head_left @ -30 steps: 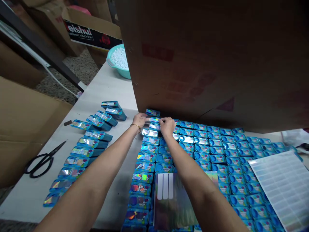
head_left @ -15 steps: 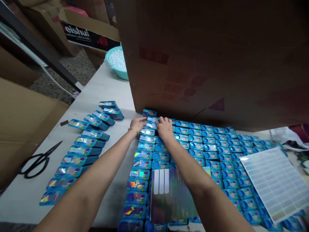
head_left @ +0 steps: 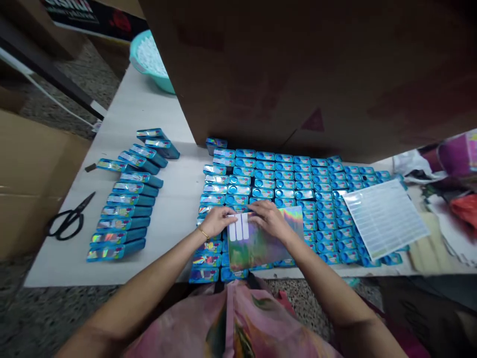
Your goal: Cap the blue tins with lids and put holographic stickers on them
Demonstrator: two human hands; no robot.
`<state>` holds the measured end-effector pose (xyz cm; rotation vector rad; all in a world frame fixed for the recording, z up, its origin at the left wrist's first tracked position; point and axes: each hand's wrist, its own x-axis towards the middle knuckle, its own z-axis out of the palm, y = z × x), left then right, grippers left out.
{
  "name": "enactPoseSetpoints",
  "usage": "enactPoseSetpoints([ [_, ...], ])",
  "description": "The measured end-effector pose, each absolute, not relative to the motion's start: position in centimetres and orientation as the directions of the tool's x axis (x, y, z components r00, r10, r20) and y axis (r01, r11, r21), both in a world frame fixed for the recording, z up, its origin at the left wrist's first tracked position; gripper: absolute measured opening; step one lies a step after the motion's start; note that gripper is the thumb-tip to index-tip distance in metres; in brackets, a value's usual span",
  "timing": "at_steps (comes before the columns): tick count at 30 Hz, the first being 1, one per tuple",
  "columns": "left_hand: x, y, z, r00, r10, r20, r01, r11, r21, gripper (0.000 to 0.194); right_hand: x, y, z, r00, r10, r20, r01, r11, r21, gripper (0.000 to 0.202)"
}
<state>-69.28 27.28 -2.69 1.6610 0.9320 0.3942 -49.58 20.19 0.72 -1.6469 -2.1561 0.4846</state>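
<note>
A shiny rainbow-coloured sticker sheet [head_left: 266, 243] with three white strips at its upper left lies over the rows of blue boxes [head_left: 265, 165]. My left hand [head_left: 218, 222] pinches the sheet's top left corner, thumb and fingertips together beside the strips. On the upper edge, just right of the strips, my right hand [head_left: 271, 219] has its fingers bent over the sheet with the thumb close to them; its exact grip is partly hidden. The boxes under the sheet are covered. One box [head_left: 216, 144] stands apart at the far left of the block, against the carton.
A large brown carton [head_left: 268, 74] rises behind the boxes. More blue boxes [head_left: 122, 211] stand in a line on the left, near black scissors [head_left: 70, 219]. A turquoise basin [head_left: 164, 82] holds white pieces. A pale label sheet [head_left: 385, 216] lies across boxes at right.
Both hands have come back from the far left boxes to the near sticker sheet and now touch its upper edge. The view has tilted down, bringing the patterned clothing into sight.
</note>
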Motion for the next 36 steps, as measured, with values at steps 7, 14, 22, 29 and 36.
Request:
enactPoseSetpoints([
  [7,-70.4,24.1,-2.4,0.463,0.885,0.055,0.520,-0.322,0.791,0.034,-46.9,19.3,-0.8,-0.209,0.973,0.096,0.942,0.227,-0.249,0.030],
  [14,-74.7,17.1,-4.5,0.513,0.849,0.125,0.797,-0.526,0.297,0.064,-53.6,25.1,0.2,-0.284,0.928,0.243,0.915,0.338,-0.221,0.053],
  [22,-74.9,16.2,-5.6,0.522,0.851,0.057,0.819,-0.518,0.244,0.068,-63.6,29.4,-3.5,-0.245,0.958,0.147,0.945,0.270,-0.187,0.070],
  [29,-79.9,17.7,-5.7,0.490,0.868,0.083,0.834,-0.494,0.244,0.064,-69.2,31.5,-3.7,-0.274,0.954,0.124,0.920,0.297,-0.256,0.074],
  [36,-87.6,22.9,-6.1,0.411,0.895,0.171,0.872,-0.441,0.213,0.058,-76.2,36.6,-3.7,-0.319,0.904,0.286,0.867,0.400,-0.297,0.069],
])
